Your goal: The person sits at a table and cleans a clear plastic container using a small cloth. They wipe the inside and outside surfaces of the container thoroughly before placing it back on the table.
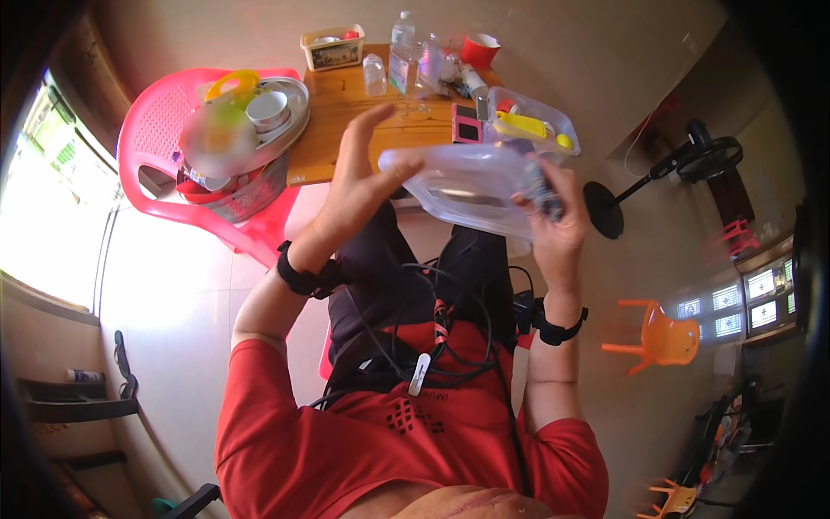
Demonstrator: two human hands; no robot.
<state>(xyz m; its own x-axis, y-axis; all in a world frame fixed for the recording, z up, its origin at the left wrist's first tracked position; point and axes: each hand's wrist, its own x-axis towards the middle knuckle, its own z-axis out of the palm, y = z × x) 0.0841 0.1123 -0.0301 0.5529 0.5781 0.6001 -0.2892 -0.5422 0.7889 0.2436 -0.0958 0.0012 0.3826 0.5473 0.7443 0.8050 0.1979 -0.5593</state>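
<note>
A translucent plastic container (447,185) is above my knees, tilted, near the front edge of a wooden table (324,146). At its right side my right hand (561,207) grips a dark, patterned bundle (541,188), blurred by motion; whether these fingers also hold the container's wall, I cannot tell. My left hand (366,172) has its fingers spread at the container's left end, the thumb overlapping the rim in view; contact is unclear. Beyond the container, a pink-framed palette (467,124) and a clear tub (564,117) with a yellow item (521,125) rest on the table.
Plastic bottles (402,58), a red roll (480,50) and a cream tub (332,48) stand at the table's far side. A pink chair (152,130) at left bears bowls and a basin (249,198). A pedestal fan (655,172) stands right. Cables lie across my lap.
</note>
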